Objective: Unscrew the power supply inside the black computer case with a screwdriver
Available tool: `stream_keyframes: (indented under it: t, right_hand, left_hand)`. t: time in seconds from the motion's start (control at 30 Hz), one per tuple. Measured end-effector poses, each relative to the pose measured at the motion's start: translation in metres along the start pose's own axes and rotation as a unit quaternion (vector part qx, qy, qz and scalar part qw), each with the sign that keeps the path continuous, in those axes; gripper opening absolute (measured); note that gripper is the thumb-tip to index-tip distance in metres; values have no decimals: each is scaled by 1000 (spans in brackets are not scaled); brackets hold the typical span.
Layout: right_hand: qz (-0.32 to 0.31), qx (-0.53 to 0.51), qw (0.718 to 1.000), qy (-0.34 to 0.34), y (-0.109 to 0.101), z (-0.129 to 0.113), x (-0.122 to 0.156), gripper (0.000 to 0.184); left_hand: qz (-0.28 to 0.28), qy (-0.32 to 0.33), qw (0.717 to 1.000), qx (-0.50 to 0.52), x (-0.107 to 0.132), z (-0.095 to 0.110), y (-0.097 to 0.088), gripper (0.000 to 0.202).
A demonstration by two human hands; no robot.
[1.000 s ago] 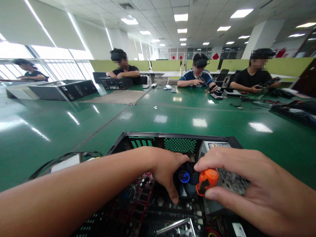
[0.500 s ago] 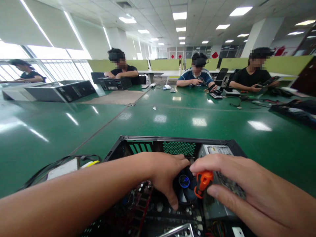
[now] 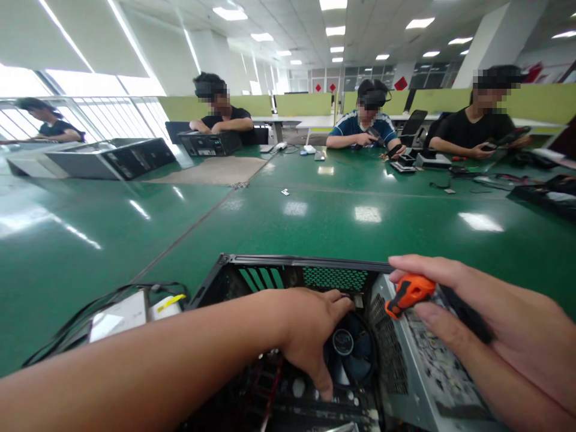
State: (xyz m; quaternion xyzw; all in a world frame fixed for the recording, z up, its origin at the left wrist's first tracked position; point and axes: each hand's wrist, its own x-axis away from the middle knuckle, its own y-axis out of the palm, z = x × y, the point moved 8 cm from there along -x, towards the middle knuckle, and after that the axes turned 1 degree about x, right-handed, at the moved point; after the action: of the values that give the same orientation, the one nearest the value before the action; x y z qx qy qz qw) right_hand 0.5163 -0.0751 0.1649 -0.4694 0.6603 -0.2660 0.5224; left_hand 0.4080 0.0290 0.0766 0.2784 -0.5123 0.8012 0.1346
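Observation:
An open black computer case (image 3: 288, 260) lies in front of me with its inside facing up. My left hand (image 3: 308, 330) reaches into it, thumb and fingers curved around the left side of a round black cooling fan (image 3: 357, 355). Over the metal power supply (image 3: 416, 366) on the right of the case, my right hand (image 3: 490, 318) grips a screwdriver with an orange and black handle (image 3: 411, 294). Its shaft cannot be made out. Beneath my left forearm, parts of a circuit board (image 3: 292, 387) show, the rest being hidden.
Left of the case lie black cables and a white boxy part (image 3: 119, 315) with a yellow strip (image 3: 171, 302). Across the green table (image 3: 252, 225), several people work on computer parts. Another computer case (image 3: 112, 159) stands at the far left.
My right hand has moved right and up with the screwdriver, away from the fan, and the handle has tilted. The left hand stays at the fan. The camera view has shifted slightly.

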Motion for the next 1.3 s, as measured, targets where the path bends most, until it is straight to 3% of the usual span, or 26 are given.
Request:
stream_keyframes:
  t: [0.17, 0.33, 0.57, 0.83, 0.97, 1.13, 1.3]
  right_hand:
    - [-16, -23, 1000, -3, 9, 1, 9, 36]
    - [-11, -22, 1000, 15, 7, 1, 20, 36]
    - [-9, -26, 1000, 8, 1, -6, 26, 33]
    - [-35, -20, 999, -17, 4, -11, 31, 41]
    - [-12, -24, 1000, -12, -2, -11, 31, 35]
    - [-34, -46, 998, -13, 1, -11, 29, 38]
    - [-33, -69, 997, 8, -1, -5, 26, 26]
  left_hand:
    - [-26, -17, 999, 21, -4, 5, 13, 121]
    - [-19, -14, 1000, 19, -6, 11, 20, 121]
    - [-7, -25, 999, 27, -2, 20, 22, 118]
    - [-17, -41, 999, 20, 0, 24, 25, 125]
    - [-24, -36, 999, 18, -1, 26, 25, 128]
    - [-7, -41, 999, 20, 0, 26, 23, 123]
    - [-7, -36, 999, 23, 1, 28, 22, 123]
